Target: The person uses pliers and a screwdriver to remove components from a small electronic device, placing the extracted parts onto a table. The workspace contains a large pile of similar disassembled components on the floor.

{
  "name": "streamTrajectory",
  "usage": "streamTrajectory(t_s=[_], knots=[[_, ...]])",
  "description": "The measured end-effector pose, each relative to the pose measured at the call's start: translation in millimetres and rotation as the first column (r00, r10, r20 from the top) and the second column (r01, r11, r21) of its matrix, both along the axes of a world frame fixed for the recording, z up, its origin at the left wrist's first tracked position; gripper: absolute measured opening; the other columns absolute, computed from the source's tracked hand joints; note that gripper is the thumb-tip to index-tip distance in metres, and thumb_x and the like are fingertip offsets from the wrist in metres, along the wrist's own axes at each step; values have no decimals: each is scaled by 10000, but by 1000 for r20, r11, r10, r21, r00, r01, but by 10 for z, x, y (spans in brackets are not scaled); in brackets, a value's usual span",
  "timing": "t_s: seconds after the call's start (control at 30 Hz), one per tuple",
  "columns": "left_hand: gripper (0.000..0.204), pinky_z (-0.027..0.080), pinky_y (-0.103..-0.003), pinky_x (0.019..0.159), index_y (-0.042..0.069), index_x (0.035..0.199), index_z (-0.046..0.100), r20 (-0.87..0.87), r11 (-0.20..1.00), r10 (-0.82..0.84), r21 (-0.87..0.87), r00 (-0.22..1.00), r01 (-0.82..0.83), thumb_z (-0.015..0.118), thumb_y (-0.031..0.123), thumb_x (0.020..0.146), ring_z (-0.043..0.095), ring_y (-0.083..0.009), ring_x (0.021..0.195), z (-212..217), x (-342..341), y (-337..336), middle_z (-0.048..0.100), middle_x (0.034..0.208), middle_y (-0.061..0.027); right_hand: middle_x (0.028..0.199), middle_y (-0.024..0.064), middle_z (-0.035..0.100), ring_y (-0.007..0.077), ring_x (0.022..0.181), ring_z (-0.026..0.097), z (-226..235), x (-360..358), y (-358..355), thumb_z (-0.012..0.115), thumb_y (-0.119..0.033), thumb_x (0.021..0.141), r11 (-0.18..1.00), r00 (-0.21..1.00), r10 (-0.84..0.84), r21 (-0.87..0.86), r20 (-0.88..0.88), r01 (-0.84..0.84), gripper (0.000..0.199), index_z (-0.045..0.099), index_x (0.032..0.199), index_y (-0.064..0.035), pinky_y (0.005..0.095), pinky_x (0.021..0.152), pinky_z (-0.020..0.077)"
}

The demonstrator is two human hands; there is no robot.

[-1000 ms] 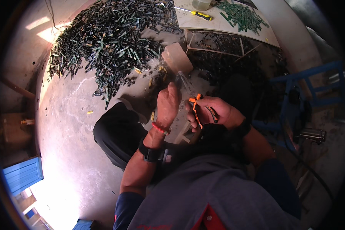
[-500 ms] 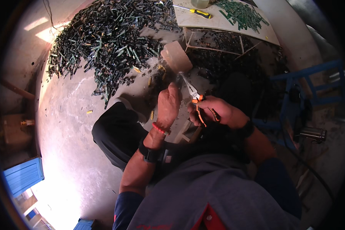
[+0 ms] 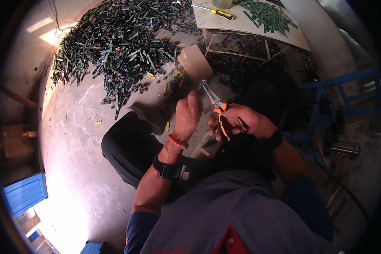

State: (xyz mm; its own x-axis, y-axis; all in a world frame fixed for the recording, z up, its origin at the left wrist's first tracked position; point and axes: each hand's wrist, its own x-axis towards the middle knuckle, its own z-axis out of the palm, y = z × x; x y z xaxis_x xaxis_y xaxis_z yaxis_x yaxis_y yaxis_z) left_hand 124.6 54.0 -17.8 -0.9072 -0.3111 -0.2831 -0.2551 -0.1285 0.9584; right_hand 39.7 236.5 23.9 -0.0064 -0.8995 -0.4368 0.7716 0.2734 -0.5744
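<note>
At frame centre, your right hand (image 3: 241, 122) grips orange-handled pliers (image 3: 218, 111); your left hand (image 3: 187, 115) pinches something too small to identify.

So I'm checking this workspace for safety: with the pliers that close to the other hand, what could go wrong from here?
1. The pliers in the right hand point their metal tips toward the left hand; a slip could nip or jab the bare fingers.
2. The person works low over a floor strewn with a pile of dark strips; loose pieces near the knee might be knelt on or scattered.
</note>
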Motion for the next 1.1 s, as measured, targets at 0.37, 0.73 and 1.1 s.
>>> streamTrajectory(t_s=[0.37,0.73,1.1], knots=[[489,303,-266,415,48,617,435,22,983,31,179,999,-34,341,384,960,383,-80,451,181,2,11,436,508,7,1017,223,629,280,808,681,-82,75,62,410,-300,922,994,995,-65,-79,81,71,414,529,1112,49,216,472,495],[527,315,-273,448,25,641,453,61,987,16,158,998,-25,337,422,966,377,-75,491,106,1,1,418,524,7,958,201,636,250,769,671,-58,79,10,411,-333,911,992,994,-40,-113,99,51,446,539,1098,52,210,467,491],[206,418,-375,489,-6,765,426,-68,937,-102,-341,992,73,369,126,912,515,-325,498,-89,-23,-5,515,569,-174,834,156,639,204,661,646,-65,91,-4,409,-352,917,997,997,-76,-18,31,76,442,567,1056,37,198,416,433]])
